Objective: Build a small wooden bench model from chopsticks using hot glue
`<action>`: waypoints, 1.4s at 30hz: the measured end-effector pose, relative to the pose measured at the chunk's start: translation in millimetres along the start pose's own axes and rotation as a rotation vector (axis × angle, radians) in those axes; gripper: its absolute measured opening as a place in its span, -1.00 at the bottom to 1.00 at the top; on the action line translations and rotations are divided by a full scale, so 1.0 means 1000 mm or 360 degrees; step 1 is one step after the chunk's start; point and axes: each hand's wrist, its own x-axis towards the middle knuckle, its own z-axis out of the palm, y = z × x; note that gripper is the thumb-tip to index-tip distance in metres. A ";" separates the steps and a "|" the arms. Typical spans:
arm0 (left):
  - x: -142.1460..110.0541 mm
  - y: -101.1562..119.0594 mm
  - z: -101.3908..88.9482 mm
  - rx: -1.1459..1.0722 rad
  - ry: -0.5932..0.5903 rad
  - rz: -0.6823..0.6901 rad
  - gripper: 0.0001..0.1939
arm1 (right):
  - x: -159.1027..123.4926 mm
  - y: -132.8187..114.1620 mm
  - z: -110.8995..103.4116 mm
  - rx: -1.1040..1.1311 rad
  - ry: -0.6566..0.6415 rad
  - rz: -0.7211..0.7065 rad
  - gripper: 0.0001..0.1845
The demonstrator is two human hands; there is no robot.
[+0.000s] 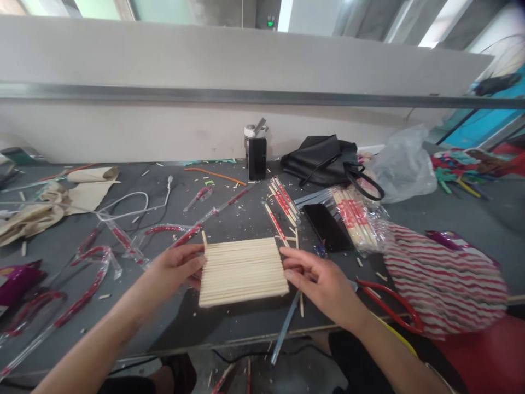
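Note:
Between my two hands is a flat panel of pale wooden sticks [244,272] laid side by side, tilted above the front part of the table. My left hand [180,265] pinches its left edge, thumb on top and fingers partly hidden behind. At the right edge my right hand [314,273] grips it, thumb near the surface and fingers curled around the side. A short stick end [204,238] pokes up at the panel's upper left corner. Just beyond the panel lie loose chopsticks with red wrappers [284,200], and a single red-marked chopstick [276,223] near my right fingers.
Right of the panel are a black phone [327,227], a bundle of wrapped chopsticks [356,219], red-handled scissors [394,306] and a striped cloth [443,279]. A black bag [320,158] lies behind. Torn plastic wrappers [92,273] and a white cable [146,205] spread leftward.

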 end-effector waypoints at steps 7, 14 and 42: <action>0.000 0.004 0.019 -0.0049 -0.0139 -0.0030 -0.47 | 0.001 0.003 -0.017 -0.0075 -0.0037 0.0025 -0.63; 0.000 0.006 0.016 0.0045 -0.0122 -0.0003 -0.49 | 0.004 0.004 -0.028 -0.0190 0.0222 0.0010 -0.70; 0.122 0.024 -0.004 -0.0626 0.0308 0.0361 -0.51 | 0.303 0.027 -0.048 0.1131 0.0583 0.0346 -0.63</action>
